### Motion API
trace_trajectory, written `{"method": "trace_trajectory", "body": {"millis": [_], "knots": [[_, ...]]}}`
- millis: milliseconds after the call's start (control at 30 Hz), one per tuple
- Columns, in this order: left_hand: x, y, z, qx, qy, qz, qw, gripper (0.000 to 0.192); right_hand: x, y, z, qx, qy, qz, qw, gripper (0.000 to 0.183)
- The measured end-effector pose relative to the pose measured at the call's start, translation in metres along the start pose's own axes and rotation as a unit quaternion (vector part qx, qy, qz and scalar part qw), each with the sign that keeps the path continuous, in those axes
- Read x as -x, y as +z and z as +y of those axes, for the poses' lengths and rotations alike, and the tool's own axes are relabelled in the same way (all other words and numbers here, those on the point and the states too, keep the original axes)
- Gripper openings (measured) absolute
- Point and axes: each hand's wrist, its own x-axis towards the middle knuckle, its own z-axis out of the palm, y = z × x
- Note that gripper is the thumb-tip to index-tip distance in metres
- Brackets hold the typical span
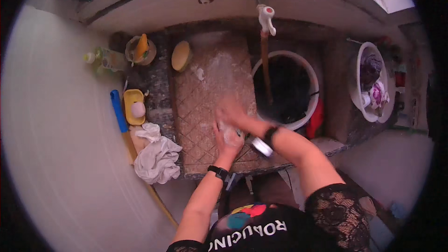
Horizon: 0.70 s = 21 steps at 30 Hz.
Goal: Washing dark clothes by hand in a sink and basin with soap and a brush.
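Note:
My left hand [229, 145] is low on a brown, grooved washing slab [196, 112], with its fingers around a small pale item [231, 135]. This item looks wet or soapy and has a dark green spot at its right side; its kind cannot be made out. Just above it, my right hand [231, 113] is blurred by motion, and its fingers cannot be told apart. The two hands overlap or nearly touch. White suds [222, 63] streak the upper slab, and a small clump of foam [200, 74] lies there. Both wrists wear dark bands.
An oval scrubbing brush [181, 56] lies at the slab's upper left. Right of the slab, a round bucket [316, 87] holds dark contents under a white-handled tap [266, 15]. A yellow soap dish [129, 98], crumpled cloth [157, 161] and blue-ended stick [119, 110] are left; a white basin [360, 87] with laundry is right.

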Motion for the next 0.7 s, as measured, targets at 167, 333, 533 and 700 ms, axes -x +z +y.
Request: {"method": "trace_trajectory", "body": {"millis": [167,333,533,700], "knots": [[-0.017,-0.018,0.008,0.125,-0.023,-0.006,0.992,0.068,-0.090,-0.025,0.004,-0.087,0.035,0.251,0.963,0.028],[-0.013,-0.003,-0.044,0.325,-0.115,0.065,0.936,0.047,0.043,-0.052,0.007,-0.161,0.069,0.179,0.968,0.028],[-0.086,-0.044,-0.023,0.192,-0.038,0.095,0.976,0.039,0.111,-0.019,-0.027,-0.021,-0.023,0.185,0.982,0.031],[-0.054,-0.029,-0.058,0.385,-0.250,0.161,0.874,0.022,0.076,-0.052,0.016,-0.208,-0.001,0.223,0.952,0.028]]}}
